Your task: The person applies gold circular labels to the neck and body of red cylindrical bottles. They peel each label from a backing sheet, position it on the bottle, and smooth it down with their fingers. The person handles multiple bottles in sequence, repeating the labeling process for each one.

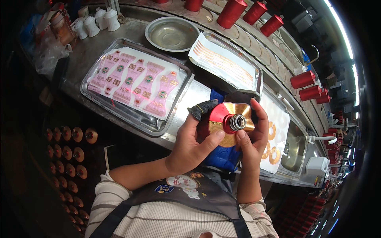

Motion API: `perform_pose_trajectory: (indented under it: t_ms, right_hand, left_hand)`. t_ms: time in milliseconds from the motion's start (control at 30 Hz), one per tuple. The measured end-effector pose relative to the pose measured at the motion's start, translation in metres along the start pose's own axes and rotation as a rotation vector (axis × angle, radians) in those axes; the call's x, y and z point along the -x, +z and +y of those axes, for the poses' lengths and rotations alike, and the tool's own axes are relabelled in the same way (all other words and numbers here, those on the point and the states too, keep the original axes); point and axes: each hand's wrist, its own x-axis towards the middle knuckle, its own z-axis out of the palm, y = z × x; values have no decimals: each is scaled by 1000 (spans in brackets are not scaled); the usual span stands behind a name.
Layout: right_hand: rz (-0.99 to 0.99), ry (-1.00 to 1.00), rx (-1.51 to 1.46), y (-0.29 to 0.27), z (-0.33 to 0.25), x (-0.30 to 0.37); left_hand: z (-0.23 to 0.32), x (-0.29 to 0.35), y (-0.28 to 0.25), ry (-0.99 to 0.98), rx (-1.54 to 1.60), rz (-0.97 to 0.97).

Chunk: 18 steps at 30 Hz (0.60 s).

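A red bottle (215,114) is held between my two hands, its threaded silver neck (237,122) tilted towards me. A gold ring-shaped label (228,140) lies around its shoulder; part of it stands up, creased, at the upper right. My left hand (191,143) grips the left side, thumb on the label near the neck. A dark cover (203,109) wraps one of its fingers. Along the other side, my right hand (254,139) presses its thumb by the neck, with a finger raised behind the label. Below the bottle is a blue cloth (223,158). The bottle's body is mostly hidden.
A metal tray (85,83) holds pink label sheets; another tray (260,79) has orange-striped strips. Behind them stands a metal basin (171,35). Gold rings lie on a white sheet (281,137) at right, beside a sink (295,155). Red bottles (231,14) line a conveyor (254,41).
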Motion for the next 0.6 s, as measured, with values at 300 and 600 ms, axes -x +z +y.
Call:
perform_pose_trajectory:
  t_ms: [300, 600]
  right_hand:
    - [-9, 9, 66, -2, 0, 3]
    - [33, 19, 16, -3, 1, -6]
  left_hand:
    - [-10, 0, -1, 80, -111, -15]
    - [-9, -1, 5, 54, -60, 26]
